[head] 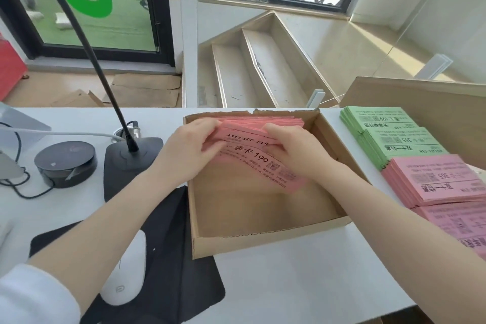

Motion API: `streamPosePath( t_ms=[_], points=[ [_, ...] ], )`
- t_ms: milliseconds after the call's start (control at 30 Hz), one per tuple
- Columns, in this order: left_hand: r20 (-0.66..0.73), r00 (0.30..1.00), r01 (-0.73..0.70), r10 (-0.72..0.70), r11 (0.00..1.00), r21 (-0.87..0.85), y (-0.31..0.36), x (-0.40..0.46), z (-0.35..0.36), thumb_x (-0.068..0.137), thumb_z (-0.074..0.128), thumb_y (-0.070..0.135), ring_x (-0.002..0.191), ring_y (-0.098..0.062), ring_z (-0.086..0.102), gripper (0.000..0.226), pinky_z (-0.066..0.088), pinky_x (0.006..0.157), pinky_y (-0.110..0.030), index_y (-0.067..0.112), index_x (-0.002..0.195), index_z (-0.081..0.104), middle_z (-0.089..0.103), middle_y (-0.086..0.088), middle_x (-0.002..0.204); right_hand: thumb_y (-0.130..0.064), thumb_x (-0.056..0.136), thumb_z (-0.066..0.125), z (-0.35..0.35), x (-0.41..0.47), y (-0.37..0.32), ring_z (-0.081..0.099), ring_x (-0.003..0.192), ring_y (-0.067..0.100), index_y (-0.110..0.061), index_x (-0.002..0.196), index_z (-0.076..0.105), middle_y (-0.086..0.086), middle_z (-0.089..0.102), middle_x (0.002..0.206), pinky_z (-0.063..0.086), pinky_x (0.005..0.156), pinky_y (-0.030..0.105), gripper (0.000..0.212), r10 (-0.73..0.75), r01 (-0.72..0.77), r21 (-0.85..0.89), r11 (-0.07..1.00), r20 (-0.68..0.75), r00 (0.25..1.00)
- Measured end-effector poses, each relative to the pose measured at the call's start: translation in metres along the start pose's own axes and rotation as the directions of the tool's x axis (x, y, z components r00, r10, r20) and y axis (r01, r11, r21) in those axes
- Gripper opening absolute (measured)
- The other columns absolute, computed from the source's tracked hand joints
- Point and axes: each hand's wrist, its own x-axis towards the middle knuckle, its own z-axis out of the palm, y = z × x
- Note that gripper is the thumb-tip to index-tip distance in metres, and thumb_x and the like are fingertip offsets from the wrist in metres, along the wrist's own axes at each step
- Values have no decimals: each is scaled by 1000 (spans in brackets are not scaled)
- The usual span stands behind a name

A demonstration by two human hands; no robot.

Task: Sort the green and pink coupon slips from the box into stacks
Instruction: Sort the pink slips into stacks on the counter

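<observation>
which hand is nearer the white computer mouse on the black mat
Left. The left hand grips the pink slips above the white computer mouse; the right hand grips them farther right, over the cardboard box.

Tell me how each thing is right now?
Box: open, nearly empty.
Pink slips: held in the box by both hands.
Left hand: grips slips.
Right hand: grips slips.
Green stacks: piled on desk.
Pink stacks: piled on desk.
Mouse: untouched.
</observation>
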Motion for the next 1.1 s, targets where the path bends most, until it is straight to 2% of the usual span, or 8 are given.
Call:
streamPosePath(
  t_ms=[167,367,467,567,667,833,1000,1100],
  points=[
    [-40,999,6,-12,988,-153,50,-22,-7,88,57,8,70,6,52,29,35,69,3,15,116,55,58,14,88,-20,82,64,-37,-29,-12,51,72,23,-11,93,58,-1,59,75,48,66,42,16,-61,76,102,992,-136,989],
    [-117,989,38,-89,925,-379,107,-55,3,91,52,5,90,17,56,38,42,77,-3,42,99,47,61,32,91,-32,72,75,-69,-94,-5,49,64,17,-15,79,62,-2,58,65,39,61,32,22,176,-114,227,967,-278,944],
    [-155,976,60,-152,875,-481,131,-80,12,91,51,5,100,6,59,33,47,87,-14,33,109,50,62,21,106,-23,71,78,-82,-145,14,55,68,-1,-23,79,61,-13,61,72,41,65,15,18,332,-134,449,883,-397,856],
    [-137,968,95,-213,807,-582,152,-112,29,91,50,3,101,0,61,33,51,83,-17,29,112,50,64,14,109,2,77,68,-74,-192,24,63,80,4,-22,95,57,-4,64,88,51,71,20,32,410,17,864,503,-256,876],
    [-83,953,162,-290,724,-671,158,-152,55,91,47,-2,100,-4,63,35,53,79,-19,26,112,52,67,13,103,11,81,57,-40,-225,29,67,92,17,-17,106,57,3,70,97,57,77,35,37,370,-93,968,233,0,929],
    [41,882,377,-469,653,-657,147,-216,98,94,44,-2,108,-11,60,32,49,94,-35,18,118,52,66,7,112,9,84,56,8,-262,25,69,83,11,-8,101,60,-2,72,88,54,70,24,24,373,-243,936,256,136,918],
    [33,846,419,-532,627,-657,149,-225,107,94,43,-2,106,-5,60,30,48,88,-19,17,116,52,64,6,111,9,84,57,24,-274,26,68,83,7,-13,94,61,-9,72,83,52,72,20,25,400,-234,937,259,116,909],
    [76,839,463,-538,635,-618,143,-227,113,94,45,0,109,-5,58,30,45,96,-28,19,117,52,63,9,114,3,81,64,37,-275,24,68,88,10,-7,105,62,0,72,95,51,77,25,26,439,-294,923,248,163,883]
  ],
)
